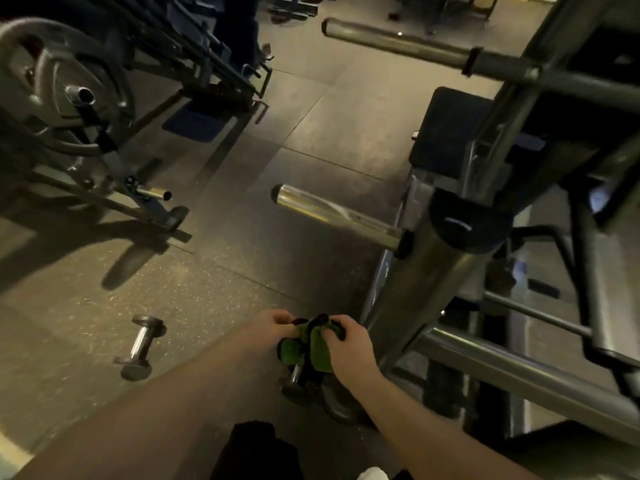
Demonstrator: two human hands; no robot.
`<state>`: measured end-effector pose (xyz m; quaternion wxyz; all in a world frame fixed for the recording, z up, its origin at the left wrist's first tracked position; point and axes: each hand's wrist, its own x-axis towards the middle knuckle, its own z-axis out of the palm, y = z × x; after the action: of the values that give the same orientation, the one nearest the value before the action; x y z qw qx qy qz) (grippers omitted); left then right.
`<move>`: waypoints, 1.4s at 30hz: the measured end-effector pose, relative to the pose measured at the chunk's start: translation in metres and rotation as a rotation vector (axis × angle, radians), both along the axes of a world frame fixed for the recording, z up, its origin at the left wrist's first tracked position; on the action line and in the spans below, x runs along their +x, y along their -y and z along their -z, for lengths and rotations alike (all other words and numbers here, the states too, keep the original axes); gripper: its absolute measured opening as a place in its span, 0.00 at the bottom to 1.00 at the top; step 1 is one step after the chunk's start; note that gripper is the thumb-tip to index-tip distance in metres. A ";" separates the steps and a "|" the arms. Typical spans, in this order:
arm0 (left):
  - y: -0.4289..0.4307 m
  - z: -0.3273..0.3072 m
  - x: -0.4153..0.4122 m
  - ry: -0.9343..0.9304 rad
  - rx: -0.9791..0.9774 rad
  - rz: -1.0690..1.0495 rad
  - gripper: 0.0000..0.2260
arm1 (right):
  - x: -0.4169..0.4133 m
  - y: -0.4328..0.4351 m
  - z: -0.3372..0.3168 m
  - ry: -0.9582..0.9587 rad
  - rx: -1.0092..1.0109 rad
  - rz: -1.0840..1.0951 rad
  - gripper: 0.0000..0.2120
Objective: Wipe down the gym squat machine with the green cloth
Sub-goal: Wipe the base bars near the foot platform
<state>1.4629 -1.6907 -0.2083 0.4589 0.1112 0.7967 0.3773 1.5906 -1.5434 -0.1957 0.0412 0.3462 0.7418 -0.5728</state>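
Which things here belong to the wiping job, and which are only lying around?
For the job: green cloth, gripped by left hand and right hand; squat machine beside them.
Just lying about: dumbbell on the floor; weight plate.

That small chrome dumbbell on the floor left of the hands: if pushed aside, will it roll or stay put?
The dumbbell probably rolls: its end heads look round and it lies on flat floor. It is likely heavy for its size, looking all metal. Its shiny handle may be slippery to hold.
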 end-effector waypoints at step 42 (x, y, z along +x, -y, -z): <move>-0.235 -0.190 -0.094 -0.440 0.205 0.556 0.13 | -0.036 -0.161 -0.145 0.241 0.808 0.572 0.21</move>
<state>1.3690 -1.4561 -0.0185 0.3480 0.4473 0.7736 0.2833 1.5542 -1.3824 -0.0503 -0.1691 0.5874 0.7697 -0.1844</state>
